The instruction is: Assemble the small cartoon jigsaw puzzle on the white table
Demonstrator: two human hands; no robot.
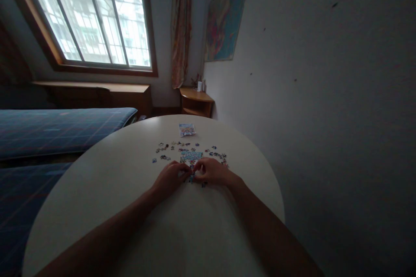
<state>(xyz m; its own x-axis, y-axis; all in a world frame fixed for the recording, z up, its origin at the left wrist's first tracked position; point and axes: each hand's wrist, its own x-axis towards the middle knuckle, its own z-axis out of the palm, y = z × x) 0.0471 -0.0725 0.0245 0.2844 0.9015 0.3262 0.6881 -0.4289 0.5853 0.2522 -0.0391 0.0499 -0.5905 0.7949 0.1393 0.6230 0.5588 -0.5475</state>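
I'm seeing the partly joined puzzle (191, 156) lying on the white counter (113, 181), with the left hand (173, 176) and right hand (211, 171) bringing their fingertips close together at its near edge; whether they're pinching a piece, I cannot tell. Loose pieces (163, 157) are lying around it, and 1 printed sheet (186, 130) is resting beyond.

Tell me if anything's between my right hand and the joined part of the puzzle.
Nothing visible is. Your right hand is at the near side of the joined part, close to your left hand. Loose pieces lie to both sides; whatever is under your fingers is hidden.
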